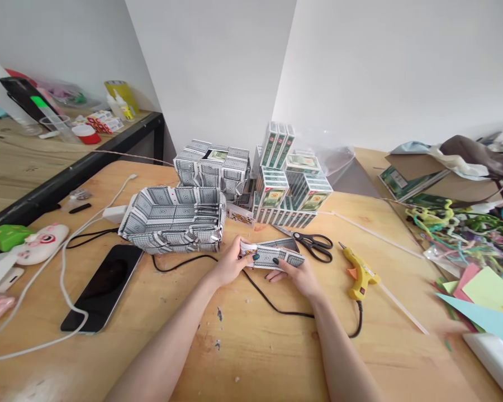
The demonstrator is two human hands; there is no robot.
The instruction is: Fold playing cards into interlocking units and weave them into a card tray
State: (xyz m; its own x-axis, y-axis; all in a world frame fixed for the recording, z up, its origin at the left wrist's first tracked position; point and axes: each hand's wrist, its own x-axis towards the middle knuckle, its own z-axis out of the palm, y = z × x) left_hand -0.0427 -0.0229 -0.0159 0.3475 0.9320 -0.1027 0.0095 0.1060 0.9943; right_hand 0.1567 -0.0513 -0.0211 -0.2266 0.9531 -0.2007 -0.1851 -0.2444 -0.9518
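Both my hands hold a folded strip of grey patterned playing cards (266, 258) over the middle of the table. My left hand (233, 261) pinches its left end, where a white card edge shows, thumb on the front. At the lower right part, my right hand (297, 273) grips the strip with its thumb on the front and fingers beneath. Behind my left hand is an open basket-like tray made of folded cards (171, 215). A larger block of folded cards (212, 167) stands behind that. Stacked green and white card boxes (291, 190) rise beyond the strip.
Black scissors (318, 245) lie right behind my right hand, and a yellow glue gun (360, 273) with a black cable lies further right. A phone (104, 287) and white cables are at left. Coloured paper (490, 296) and pipe cleaners (469, 240) cover the right side.
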